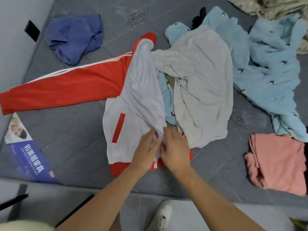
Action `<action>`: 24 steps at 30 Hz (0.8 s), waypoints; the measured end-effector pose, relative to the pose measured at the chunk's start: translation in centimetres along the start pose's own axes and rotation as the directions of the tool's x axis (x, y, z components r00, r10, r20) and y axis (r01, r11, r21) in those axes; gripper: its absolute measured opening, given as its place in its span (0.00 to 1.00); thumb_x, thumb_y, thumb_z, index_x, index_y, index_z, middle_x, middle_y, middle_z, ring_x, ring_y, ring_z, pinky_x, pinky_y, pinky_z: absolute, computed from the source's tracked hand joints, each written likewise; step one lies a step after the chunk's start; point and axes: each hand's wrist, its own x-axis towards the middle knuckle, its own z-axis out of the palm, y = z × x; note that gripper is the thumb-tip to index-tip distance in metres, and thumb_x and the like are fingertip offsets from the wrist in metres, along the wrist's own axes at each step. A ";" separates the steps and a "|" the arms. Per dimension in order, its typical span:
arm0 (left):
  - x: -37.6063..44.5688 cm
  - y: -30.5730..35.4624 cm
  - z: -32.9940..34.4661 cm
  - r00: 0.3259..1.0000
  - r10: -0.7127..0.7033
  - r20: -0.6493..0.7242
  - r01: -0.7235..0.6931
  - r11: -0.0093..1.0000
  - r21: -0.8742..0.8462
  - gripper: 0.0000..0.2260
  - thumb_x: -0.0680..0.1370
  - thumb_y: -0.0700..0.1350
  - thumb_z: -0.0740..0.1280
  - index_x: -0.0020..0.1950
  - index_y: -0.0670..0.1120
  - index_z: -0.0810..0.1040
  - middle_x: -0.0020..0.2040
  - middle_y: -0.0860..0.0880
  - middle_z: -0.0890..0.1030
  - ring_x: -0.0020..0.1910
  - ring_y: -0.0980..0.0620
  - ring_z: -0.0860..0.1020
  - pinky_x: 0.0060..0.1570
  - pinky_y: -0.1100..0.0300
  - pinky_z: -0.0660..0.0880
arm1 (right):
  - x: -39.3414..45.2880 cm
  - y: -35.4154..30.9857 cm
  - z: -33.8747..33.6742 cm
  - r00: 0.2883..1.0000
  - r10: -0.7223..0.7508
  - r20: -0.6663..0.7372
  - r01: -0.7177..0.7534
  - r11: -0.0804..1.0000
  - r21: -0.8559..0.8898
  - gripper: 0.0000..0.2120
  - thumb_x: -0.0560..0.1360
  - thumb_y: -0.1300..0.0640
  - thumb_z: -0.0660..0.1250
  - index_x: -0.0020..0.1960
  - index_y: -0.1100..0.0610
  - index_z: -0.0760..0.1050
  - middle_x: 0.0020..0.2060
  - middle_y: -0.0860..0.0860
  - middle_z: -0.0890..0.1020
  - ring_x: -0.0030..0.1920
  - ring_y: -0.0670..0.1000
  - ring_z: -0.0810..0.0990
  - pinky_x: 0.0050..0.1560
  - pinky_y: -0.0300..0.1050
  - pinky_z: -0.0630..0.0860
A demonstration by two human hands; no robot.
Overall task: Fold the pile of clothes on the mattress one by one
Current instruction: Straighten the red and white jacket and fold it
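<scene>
The fingers of the left hand [146,150] and the right hand [175,150] lie nearly straight and press on the white front of a red and white jacket [133,97]. The jacket lies on the grey mattress [75,139], one red sleeve [63,87] stretched left. A cream cloth [200,84] lies beside it, touching.

left hand [145,151] flat, right hand [175,151] alongside, fingers extended
</scene>
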 end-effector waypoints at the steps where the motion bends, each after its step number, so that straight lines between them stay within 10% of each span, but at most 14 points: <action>1: -0.6 0.2 0.4 1.000 0.014 -0.014 -0.014 0.998 -0.055 0.22 0.86 0.59 0.58 0.80 0.56 0.66 0.75 0.62 0.72 0.74 0.64 0.68 0.75 0.63 0.64 | -0.6 -0.4 -0.3 1.000 -0.018 0.010 0.018 1.000 0.003 0.18 0.78 0.55 0.66 0.67 0.57 0.75 0.52 0.54 0.80 0.52 0.57 0.78 0.46 0.52 0.73; 5: -1.8 0.8 1.4 0.982 -0.149 -0.119 0.111 0.953 -0.282 0.20 0.85 0.51 0.65 0.77 0.52 0.70 0.65 0.56 0.81 0.65 0.60 0.78 0.67 0.63 0.75 | -3.2 -0.7 -0.9 1.000 0.007 0.027 -0.007 1.000 0.002 0.17 0.74 0.57 0.69 0.63 0.54 0.76 0.50 0.51 0.80 0.51 0.57 0.78 0.46 0.52 0.72; 12: -2.5 0.0 1.4 0.899 -0.374 -0.227 0.260 0.875 -0.408 0.19 0.78 0.54 0.74 0.66 0.47 0.78 0.58 0.51 0.85 0.56 0.54 0.83 0.54 0.61 0.80 | -6.0 1.3 0.3 0.967 -0.182 0.178 0.050 0.822 0.567 0.17 0.74 0.52 0.70 0.62 0.54 0.79 0.52 0.49 0.76 0.55 0.51 0.74 0.59 0.50 0.74; 17: -3.5 -1.7 -1.2 0.871 -0.384 -0.306 0.309 0.913 -0.265 0.16 0.81 0.47 0.71 0.67 0.45 0.78 0.61 0.51 0.82 0.60 0.49 0.79 0.62 0.52 0.78 | -5.3 1.9 1.8 0.957 0.207 0.202 -0.289 0.685 0.669 0.20 0.78 0.54 0.70 0.69 0.49 0.74 0.61 0.45 0.76 0.62 0.48 0.77 0.66 0.55 0.75; 24: -4.7 -3.1 -5.0 0.894 -0.291 -0.342 0.220 0.948 -0.231 0.06 0.84 0.49 0.67 0.56 0.47 0.77 0.51 0.47 0.85 0.52 0.47 0.83 0.56 0.46 0.82 | -2.8 0.7 3.9 0.860 0.321 0.397 -0.508 0.610 0.609 0.23 0.75 0.49 0.77 0.65 0.56 0.74 0.54 0.48 0.82 0.55 0.50 0.81 0.59 0.51 0.78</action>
